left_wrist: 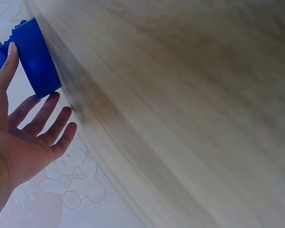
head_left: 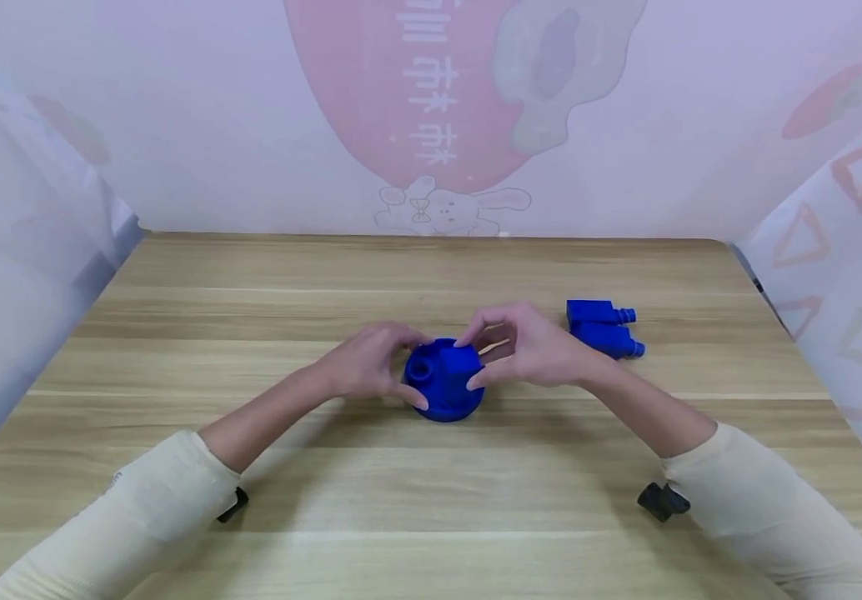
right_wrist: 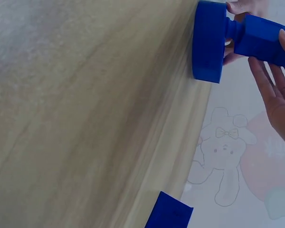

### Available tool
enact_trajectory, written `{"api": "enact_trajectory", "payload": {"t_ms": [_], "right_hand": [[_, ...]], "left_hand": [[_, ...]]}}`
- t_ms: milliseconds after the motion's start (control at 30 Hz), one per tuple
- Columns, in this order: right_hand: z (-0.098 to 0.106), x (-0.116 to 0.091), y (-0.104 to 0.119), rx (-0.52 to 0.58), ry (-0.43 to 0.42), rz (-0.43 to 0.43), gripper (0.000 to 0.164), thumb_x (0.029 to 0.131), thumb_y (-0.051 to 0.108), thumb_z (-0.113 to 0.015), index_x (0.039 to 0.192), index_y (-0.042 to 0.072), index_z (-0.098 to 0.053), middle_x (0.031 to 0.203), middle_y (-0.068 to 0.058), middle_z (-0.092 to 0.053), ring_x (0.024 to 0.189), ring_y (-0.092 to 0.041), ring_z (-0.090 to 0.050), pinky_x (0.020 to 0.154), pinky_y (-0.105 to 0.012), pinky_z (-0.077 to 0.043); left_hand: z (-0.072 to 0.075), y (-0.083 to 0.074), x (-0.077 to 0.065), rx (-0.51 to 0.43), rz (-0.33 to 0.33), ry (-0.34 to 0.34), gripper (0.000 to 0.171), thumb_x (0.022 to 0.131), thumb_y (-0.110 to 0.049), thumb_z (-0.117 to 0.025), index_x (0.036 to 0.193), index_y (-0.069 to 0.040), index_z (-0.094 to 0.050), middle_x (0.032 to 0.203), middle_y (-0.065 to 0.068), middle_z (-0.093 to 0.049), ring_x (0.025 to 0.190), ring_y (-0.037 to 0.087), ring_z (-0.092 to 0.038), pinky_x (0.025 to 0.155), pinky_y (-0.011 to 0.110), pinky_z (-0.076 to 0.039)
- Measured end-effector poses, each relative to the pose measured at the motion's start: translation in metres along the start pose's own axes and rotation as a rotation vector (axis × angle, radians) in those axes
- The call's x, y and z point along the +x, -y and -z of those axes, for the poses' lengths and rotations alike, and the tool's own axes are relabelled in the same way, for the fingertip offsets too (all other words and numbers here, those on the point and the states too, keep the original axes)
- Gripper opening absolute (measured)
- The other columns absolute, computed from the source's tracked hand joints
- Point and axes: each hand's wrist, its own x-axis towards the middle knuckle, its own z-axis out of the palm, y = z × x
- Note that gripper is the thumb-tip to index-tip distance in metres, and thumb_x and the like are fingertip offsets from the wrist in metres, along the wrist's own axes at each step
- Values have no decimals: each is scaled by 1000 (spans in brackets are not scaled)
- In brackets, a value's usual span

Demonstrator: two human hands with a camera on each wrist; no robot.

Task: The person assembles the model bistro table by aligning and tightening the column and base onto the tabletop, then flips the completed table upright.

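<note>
A round blue base (head_left: 442, 410) with a ring-shaped socket on top sits on the table. My left hand (head_left: 367, 362) holds it by the rim, with the thumb on the near side and the fingers at the far side. Over the base's right part, my right hand (head_left: 532, 346) grips a blue block (right_wrist: 261, 40) between thumb and fingers. From the right wrist view, the block's narrow neck points at the base's top face and meets it; how deep it sits is hidden.
Two more blue blocks (head_left: 599, 339) with threaded stubs lie side by side on the wooden table (head_left: 431, 500), right of my right hand. A printed cloth (head_left: 213, 125) hangs behind the table's far edge, with further cloth at both sides.
</note>
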Motion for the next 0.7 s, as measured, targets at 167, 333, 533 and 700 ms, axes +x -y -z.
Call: {"api": "enact_trajectory", "payload": {"t_ms": [167, 333, 533, 700], "right_hand": [[0, 0, -1, -107, 64, 65, 37, 80, -3, -87, 111, -3, -68, 117, -17, -72, 110, -31, -72, 93, -42, -59], [-1, 1, 3, -275, 146, 131, 39, 79, 5, -91, 110, 1, -68, 115, -11, -72, 111, -26, -70, 94, -38, -59], [-1, 0, 6, -401, 228, 161, 49, 78, 8, -92, 121, 6, -68, 122, -5, -70, 113, -21, -66, 95, -34, -58], [1, -2, 8, -466, 332, 193, 58, 86, 3, -83, 141, 9, -64, 145, -12, -59, 129, -26, -58, 98, -42, -56]], "left_hand": [[1, 0, -1, -11, 23, 10, 83, 69, -38, -98, 133, 5, -66, 126, 17, -71, 117, 32, -67, 104, 49, -52], [1, 1, -1, -1, 10, 5, 83, 70, -38, -98, 132, 6, -65, 126, 18, -71, 117, 33, -67, 103, 49, -52], [1, -1, 1, 4, 27, 13, 83, 70, -38, -98, 133, 5, -65, 127, 18, -70, 119, 33, -66, 104, 49, -51], [1, -1, 2, 3, 35, 26, 85, 71, -40, -97, 135, 5, -64, 129, 18, -69, 121, 33, -65, 105, 49, -50]]}}
